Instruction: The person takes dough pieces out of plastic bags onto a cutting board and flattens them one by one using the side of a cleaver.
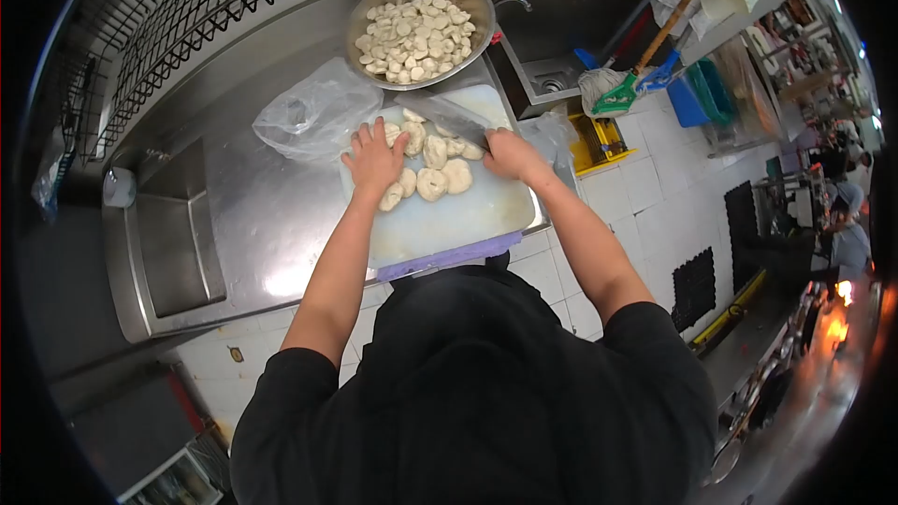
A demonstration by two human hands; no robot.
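My right hand is closed around the handle of a wide-bladed kitchen knife. The blade points left, lying across the far side of several pale, rounded food pieces whose kind I cannot make out. These rest on a white cutting board. With its fingers spread, my left hand reaches over the board's left edge and touches the pieces beside it. Just beyond the board stands a metal bowl heaped with smaller pale chunks. A crumpled clear plastic bag lies left of the bowl.
A purple cloth runs along the board's near edge. The steel counter has a sink basin at left and another sink at back right. A mop and yellow bucket stand right. Flames burn far right.
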